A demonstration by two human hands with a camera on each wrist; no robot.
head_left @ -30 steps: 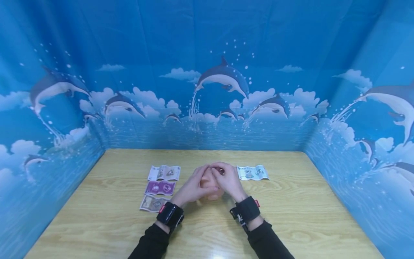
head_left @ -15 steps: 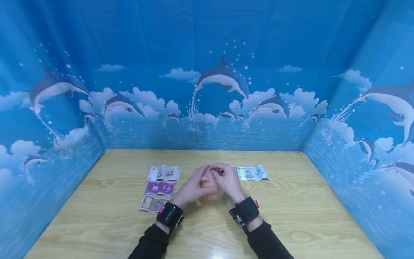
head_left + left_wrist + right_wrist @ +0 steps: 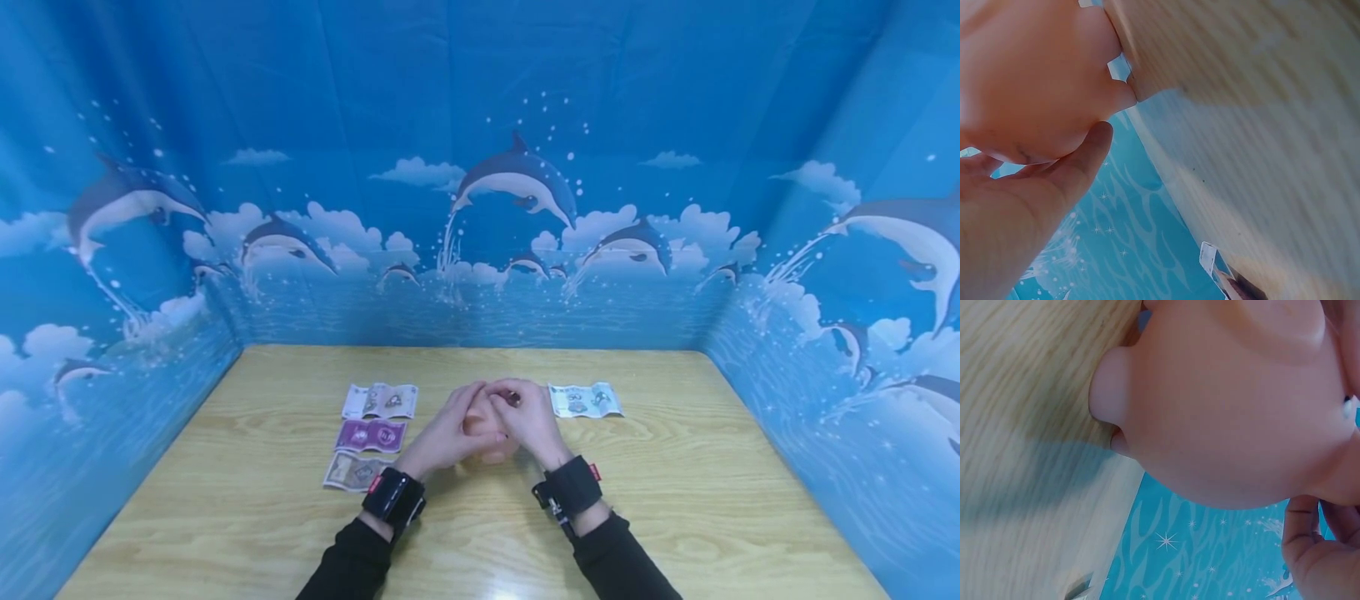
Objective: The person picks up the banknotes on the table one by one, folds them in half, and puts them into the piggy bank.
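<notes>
One pink pig figure [image 3: 1222,425]: found between hands, mid-table [image 3: 675,500]; gripped by left hand [image 3: 442,433]. Right hand [image 3: 528,417]: fingers curled at figure's top; whether anything is pinched, cannot be told. Change since one second ago: barely any seen; steady hold judged.

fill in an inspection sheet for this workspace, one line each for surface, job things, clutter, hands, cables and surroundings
Surface: wood-grain table, bright reflection at the near edge
Job things: pink pig figure, around mid-table
Clutter: pale note, purple note and brownish note in a column left of the pink pig figure; blue-green note to its right
Hands: left hand curled round the pink pig figure; right hand at its top, fingers bent, whether they pinch anything unclear
Cables: nothing seen
Surroundings: dolphin-print backdrop behind and at both sides; black left wrist band and black right wrist band worn
</notes>
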